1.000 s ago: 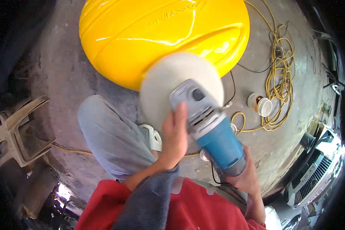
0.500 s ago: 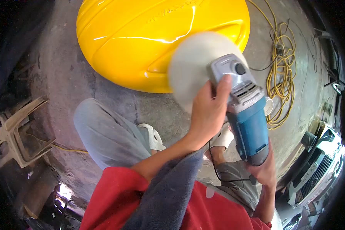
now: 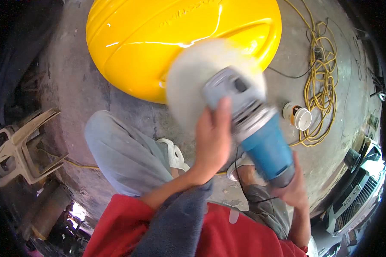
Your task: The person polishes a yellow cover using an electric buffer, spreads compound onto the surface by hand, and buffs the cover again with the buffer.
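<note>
A blue and grey power polisher point(image 3: 268, 147) fills both my hands. My left hand point(image 3: 213, 139) grips it at the grey head end, with the thumb lying along the housing. At the rear end of the blue body, my right hand point(image 3: 294, 186) is wrapped round it. The round white polishing pad point(image 3: 188, 81) is blurred and overlaps the lower edge of a glossy yellow moulded shell point(image 3: 137, 68) with raised lettering. Whether pad and shell touch, I cannot tell. A black cord runs down from the tool between my legs.
A coiled yellow cord point(image 3: 321, 94) lies on the concrete floor at right, beside a white tub point(image 3: 303, 118). A pale plastic chair point(image 3: 23, 147) stands at left. A car front part with a grille point(image 3: 351, 205) is at lower right. A dark towel point(image 3: 176, 222) hangs in front of me.
The polisher and both hands have shifted left across the shell's lower edge. The white tub, mostly hidden before, now shows. The camera view has moved slightly.
</note>
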The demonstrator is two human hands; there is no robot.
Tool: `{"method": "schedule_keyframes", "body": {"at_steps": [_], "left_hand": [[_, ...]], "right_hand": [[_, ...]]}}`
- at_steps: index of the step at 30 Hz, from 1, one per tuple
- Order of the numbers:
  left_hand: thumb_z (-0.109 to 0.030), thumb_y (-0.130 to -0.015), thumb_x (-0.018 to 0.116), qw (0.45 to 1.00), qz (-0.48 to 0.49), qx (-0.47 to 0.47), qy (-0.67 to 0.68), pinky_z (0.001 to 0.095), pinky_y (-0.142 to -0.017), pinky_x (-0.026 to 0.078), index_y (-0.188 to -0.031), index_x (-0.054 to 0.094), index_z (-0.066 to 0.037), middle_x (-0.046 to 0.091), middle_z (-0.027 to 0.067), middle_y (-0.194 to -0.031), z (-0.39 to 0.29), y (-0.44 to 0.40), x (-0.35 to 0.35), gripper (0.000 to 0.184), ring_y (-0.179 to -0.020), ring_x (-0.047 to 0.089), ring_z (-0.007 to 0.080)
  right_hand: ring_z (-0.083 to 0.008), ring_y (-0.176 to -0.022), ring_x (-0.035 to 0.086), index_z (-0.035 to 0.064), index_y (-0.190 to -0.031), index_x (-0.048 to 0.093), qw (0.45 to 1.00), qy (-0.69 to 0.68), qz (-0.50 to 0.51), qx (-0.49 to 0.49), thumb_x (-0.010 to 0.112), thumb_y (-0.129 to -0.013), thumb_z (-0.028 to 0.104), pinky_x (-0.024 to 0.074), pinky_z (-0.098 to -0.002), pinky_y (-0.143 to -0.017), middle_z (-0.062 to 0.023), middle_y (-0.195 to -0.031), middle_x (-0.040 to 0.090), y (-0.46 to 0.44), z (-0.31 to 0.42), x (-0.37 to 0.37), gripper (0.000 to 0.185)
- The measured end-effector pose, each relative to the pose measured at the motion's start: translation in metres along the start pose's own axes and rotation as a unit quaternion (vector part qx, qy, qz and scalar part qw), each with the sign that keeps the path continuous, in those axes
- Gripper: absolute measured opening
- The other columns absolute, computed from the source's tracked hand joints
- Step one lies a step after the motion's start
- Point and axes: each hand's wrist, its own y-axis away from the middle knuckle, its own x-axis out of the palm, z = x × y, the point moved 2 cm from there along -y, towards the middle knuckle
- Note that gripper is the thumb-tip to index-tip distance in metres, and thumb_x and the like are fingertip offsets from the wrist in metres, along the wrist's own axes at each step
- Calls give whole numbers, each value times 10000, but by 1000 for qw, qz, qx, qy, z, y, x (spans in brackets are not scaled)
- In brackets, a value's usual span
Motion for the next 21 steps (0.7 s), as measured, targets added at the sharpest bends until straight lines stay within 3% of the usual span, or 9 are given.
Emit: {"method": "schedule_keyframes", "body": {"at_steps": [2,6,9,11,14,15,18,19,21], "left_hand": [[-461,-954,538,997,23,15,-68,398,-736,487,-986,594,66,670,133,-893,-15,-17,37,530,-815,632,193],[-462,-936,555,992,83,41,-87,415,-722,490,-1000,585,62,669,196,-891,-9,-46,84,529,-791,659,274],[-455,-939,552,993,64,46,-90,410,-719,492,-1018,580,55,666,196,-873,-3,-37,76,517,-772,657,281],[-428,-957,537,997,43,16,-64,376,-727,490,-1056,569,63,653,131,-864,-3,-16,50,503,-763,627,214],[-462,-986,457,998,-34,13,-41,338,-899,453,-1158,592,26,629,131,-1073,14,15,-2,535,-993,590,192],[-460,-988,449,997,-64,14,-34,333,-944,445,-1205,568,22,612,141,-1128,22,23,-20,542,-1045,584,200],[-427,-994,446,991,-99,-16,86,348,-1012,422,-1298,489,19,551,148,-1252,34,39,-49,542,-1143,555,221],[-427,-994,446,991,-99,-14,83,348,-1012,422,-1298,489,19,551,148,-1252,36,38,-48,542,-1143,555,221],[-397,-1009,442,981,-186,-1,63,326,-845,452,-1130,563,54,611,131,-1038,38,34,-42,482,-939,564,170]], "right_hand": [[-242,-1088,568,18,-1338,392,997,-47,-44,45,768,-555,62,436,-366,-946,-140,-1150,588,-6,-15,-19,870],[-206,-1034,561,-18,-1302,417,985,-61,-63,145,763,-541,47,437,-342,-922,-119,-1129,584,-16,-30,-45,838],[-189,-1013,558,-9,-1295,430,986,-92,-44,131,760,-537,44,430,-333,-926,-113,-1097,583,-19,-25,-39,828],[-229,-1011,580,-14,-1309,411,994,-92,-33,44,774,-538,56,446,-346,-921,-140,-1104,592,-14,-31,-22,855],[-348,-1038,623,4,-1343,376,997,51,-9,-54,801,-542,87,479,-391,-905,-212,-1117,617,-6,-26,3,910],[-428,-1028,618,43,-1367,354,998,20,59,26,795,-562,103,495,-428,-880,-256,-1087,625,-12,1,5,919],[-465,-975,615,75,-1379,340,993,4,112,-19,771,-591,105,503,-447,-850,-261,-1028,635,-18,0,24,898],[-486,-948,605,77,-1372,345,992,-20,113,-46,755,-606,101,507,-472,-832,-268,-1010,634,-21,0,25,869],[-466,-982,609,63,-1378,341,994,-11,108,-20,761,-602,101,499,-459,-860,-265,-1048,627,-22,3,15,883]]}}
